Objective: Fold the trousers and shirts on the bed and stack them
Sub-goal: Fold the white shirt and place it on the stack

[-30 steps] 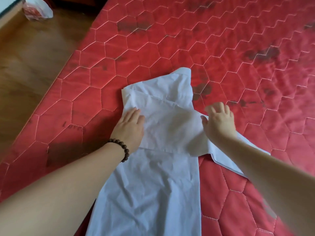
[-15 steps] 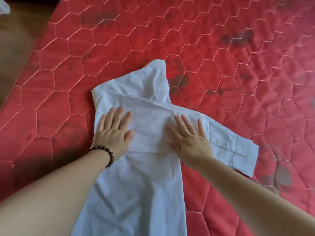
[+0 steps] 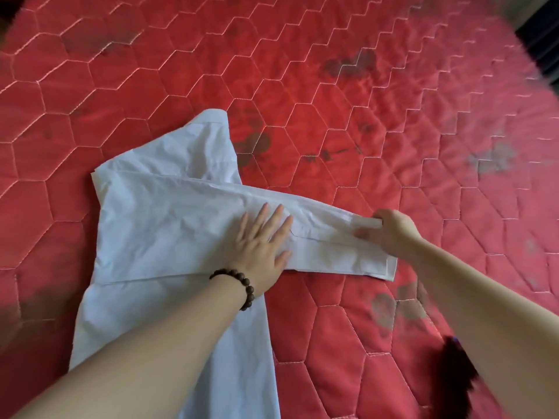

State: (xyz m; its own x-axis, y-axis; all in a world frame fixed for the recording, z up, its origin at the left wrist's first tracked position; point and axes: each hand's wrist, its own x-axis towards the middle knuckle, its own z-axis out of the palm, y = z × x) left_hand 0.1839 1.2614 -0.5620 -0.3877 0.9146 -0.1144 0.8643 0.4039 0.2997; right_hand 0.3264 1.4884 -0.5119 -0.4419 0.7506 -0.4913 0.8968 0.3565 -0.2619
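A pale blue shirt [image 3: 157, 231] lies on the red quilted bed [image 3: 332, 86], its body running toward me and one sleeve stretched across to the right. My left hand [image 3: 260, 246], with a dark bead bracelet on the wrist, presses flat with spread fingers on the sleeve near the shirt's right side. My right hand [image 3: 390, 231] grips the cuff end of that sleeve, fingers curled round the fabric's edge. The collar end points away from me at the upper left.
The bed has hexagon stitching and several dark stains. A dark furry thing [image 3: 450, 373] shows at the lower right beside my right forearm. A dark edge [image 3: 541, 34] marks the bed's far right corner.
My left hand moved from the shirt's left side to the middle right. My right hand slid along the sleeve to the cuff and closed on it. The view swung right.
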